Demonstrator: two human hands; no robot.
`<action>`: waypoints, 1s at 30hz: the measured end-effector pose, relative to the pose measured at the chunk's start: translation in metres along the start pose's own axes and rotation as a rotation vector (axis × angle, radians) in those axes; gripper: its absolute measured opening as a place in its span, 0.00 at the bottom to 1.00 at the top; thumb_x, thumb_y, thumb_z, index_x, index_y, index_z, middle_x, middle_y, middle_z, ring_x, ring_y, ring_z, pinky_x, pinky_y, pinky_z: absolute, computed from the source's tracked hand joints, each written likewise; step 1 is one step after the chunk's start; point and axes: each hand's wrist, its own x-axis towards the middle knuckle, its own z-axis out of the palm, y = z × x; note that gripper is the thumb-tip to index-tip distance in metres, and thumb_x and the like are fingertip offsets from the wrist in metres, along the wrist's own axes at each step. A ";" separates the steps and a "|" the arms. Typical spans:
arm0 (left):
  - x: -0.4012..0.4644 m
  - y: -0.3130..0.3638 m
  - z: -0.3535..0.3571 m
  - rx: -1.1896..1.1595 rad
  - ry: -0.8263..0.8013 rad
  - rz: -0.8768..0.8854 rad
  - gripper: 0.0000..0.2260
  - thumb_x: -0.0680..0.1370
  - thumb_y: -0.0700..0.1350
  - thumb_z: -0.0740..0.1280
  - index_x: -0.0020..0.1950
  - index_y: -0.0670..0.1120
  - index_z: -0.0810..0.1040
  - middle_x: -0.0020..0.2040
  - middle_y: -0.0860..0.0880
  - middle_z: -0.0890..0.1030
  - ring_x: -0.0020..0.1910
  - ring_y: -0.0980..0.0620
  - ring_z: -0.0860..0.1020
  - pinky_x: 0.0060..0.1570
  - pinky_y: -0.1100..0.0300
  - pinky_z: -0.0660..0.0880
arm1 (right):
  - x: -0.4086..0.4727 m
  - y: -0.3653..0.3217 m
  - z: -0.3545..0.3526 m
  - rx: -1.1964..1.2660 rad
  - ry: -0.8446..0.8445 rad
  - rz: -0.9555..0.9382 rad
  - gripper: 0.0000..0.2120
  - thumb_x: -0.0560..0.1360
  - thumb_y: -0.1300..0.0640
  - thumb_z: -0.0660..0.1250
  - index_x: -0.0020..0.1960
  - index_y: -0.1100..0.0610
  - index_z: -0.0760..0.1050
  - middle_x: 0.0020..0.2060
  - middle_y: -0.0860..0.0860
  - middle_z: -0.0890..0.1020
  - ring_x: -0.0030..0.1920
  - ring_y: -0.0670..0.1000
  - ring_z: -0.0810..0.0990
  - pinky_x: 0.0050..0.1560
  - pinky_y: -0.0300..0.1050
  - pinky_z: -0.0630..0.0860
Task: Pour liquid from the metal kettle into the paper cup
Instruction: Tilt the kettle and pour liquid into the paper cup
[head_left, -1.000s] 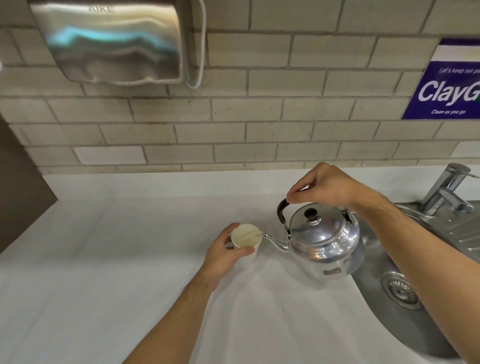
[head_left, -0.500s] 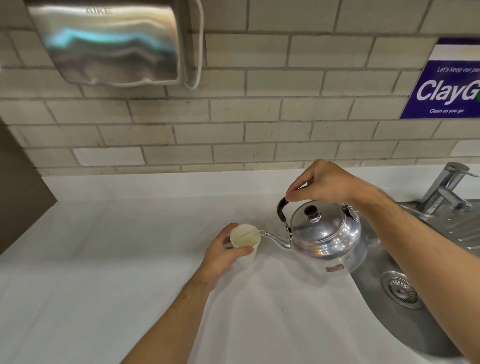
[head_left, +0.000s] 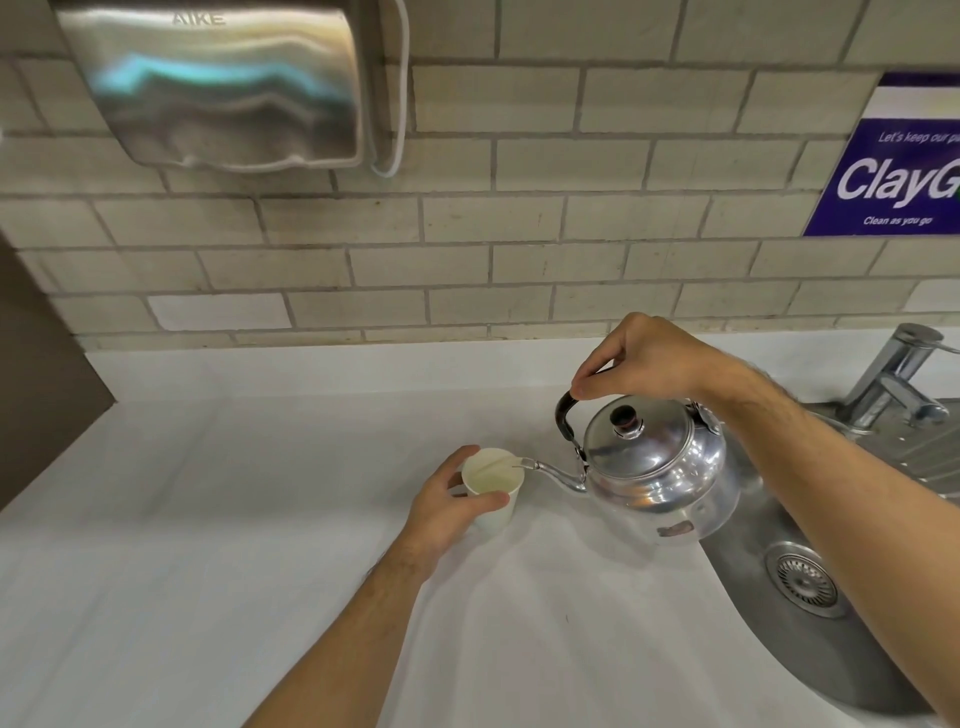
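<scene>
The metal kettle is shiny, with a black lid knob and black handle, tilted so its thin spout reaches over the rim of the white paper cup. The cup stands on a white counter, beside a steel sink under a grey tiled wall. The right hand grips the kettle handle from above, arm reaching over the sink; the left hand wraps the cup
</scene>
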 end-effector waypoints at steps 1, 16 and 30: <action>0.000 0.000 0.000 0.001 0.001 0.000 0.30 0.65 0.44 0.80 0.63 0.61 0.75 0.58 0.54 0.79 0.55 0.54 0.78 0.41 0.60 0.75 | 0.001 0.000 0.000 -0.003 -0.003 -0.002 0.06 0.67 0.49 0.80 0.35 0.38 0.87 0.30 0.30 0.84 0.34 0.26 0.79 0.37 0.31 0.69; 0.000 0.002 0.001 0.001 -0.004 0.008 0.30 0.66 0.43 0.80 0.65 0.58 0.75 0.60 0.51 0.79 0.57 0.51 0.78 0.47 0.56 0.76 | 0.005 -0.001 0.001 -0.011 -0.025 0.001 0.04 0.66 0.47 0.79 0.39 0.37 0.88 0.35 0.29 0.86 0.40 0.27 0.80 0.42 0.33 0.71; 0.000 0.004 -0.001 0.002 0.001 -0.022 0.31 0.64 0.44 0.80 0.63 0.62 0.75 0.58 0.53 0.80 0.56 0.53 0.79 0.44 0.57 0.76 | -0.004 0.034 0.013 0.268 0.017 0.091 0.06 0.69 0.51 0.81 0.38 0.40 0.89 0.34 0.35 0.87 0.34 0.31 0.81 0.30 0.23 0.70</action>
